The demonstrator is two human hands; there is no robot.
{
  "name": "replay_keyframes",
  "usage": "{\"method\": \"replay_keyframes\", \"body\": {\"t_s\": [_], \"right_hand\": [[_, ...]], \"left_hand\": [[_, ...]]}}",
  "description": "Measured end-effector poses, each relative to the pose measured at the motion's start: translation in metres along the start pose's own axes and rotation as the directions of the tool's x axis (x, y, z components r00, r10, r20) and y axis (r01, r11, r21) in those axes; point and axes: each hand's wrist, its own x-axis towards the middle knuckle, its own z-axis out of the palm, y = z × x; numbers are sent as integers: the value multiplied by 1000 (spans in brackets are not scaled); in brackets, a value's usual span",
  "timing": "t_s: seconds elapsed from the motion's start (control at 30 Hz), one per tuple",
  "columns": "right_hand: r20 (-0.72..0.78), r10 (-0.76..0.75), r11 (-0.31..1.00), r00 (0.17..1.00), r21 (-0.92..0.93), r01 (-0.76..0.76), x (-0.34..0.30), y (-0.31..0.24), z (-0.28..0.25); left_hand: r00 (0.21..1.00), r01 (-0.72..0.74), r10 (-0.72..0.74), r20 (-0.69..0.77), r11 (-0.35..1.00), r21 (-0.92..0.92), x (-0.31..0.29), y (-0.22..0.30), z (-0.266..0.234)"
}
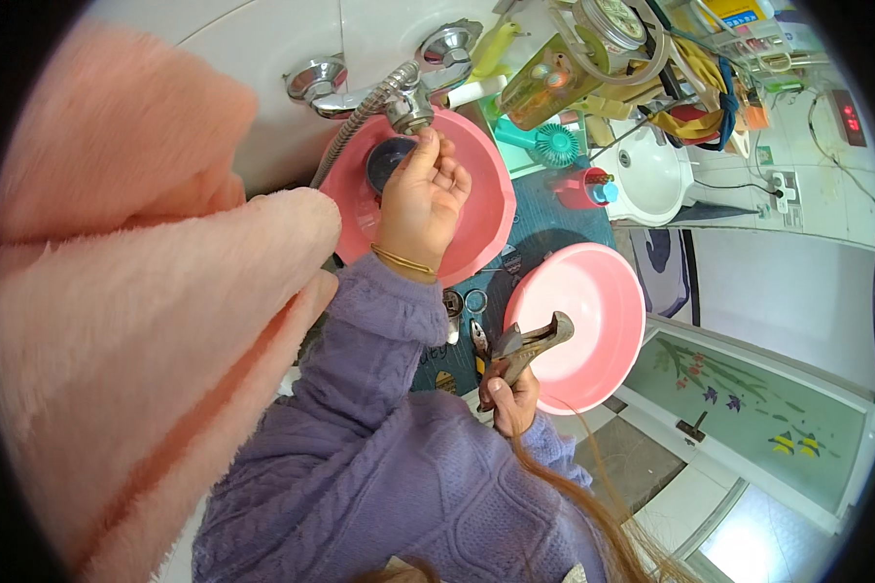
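Observation:
My left hand, with a thin bracelet at the wrist, is raised over a pink basin. Its thumb and forefinger pinch at the underside of a chrome wall faucet, closed on the lower fitting, which the fingertips partly cover. Inside that basin sits a dark round bowl, partly behind the hand. Lower right, my right hand is wrapped round a worn metal adjustable wrench. The wrench's jaws point up and right, in front of a second pink basin.
A metal shower hose curves down beside the faucet. Pliers and a metal ring lie on the blue mat. Pink fluffy cloth fills the left. A white sink and a pink cup stand right.

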Motion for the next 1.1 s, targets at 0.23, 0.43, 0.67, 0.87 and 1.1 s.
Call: {"method": "replay_keyframes", "body": {"t_s": [0.23,0.43,0.67,0.87,1.1], "right_hand": [[-36,-43,998,998,49,45,-2,4,1],[-50,-3,999,999,-44,1,-3,-2,4],[-61,-11,998,998,-65,7,0,3,3],[-77,3,997,997,-76,-9,-3,0,0],[-100,-9,1000,995,-28,7,-4,-1,-3]], "left_hand": [[927,-338,348,143,601,724,1,-11,6],[950,-296,285,128,687,664,1,-3,-7],[898,-417,372,234,549,725,2,-5,-4],[878,-418,435,201,490,765,9,-7,-7],[942,33,-71,328,992,120,10,4,-12]]}}
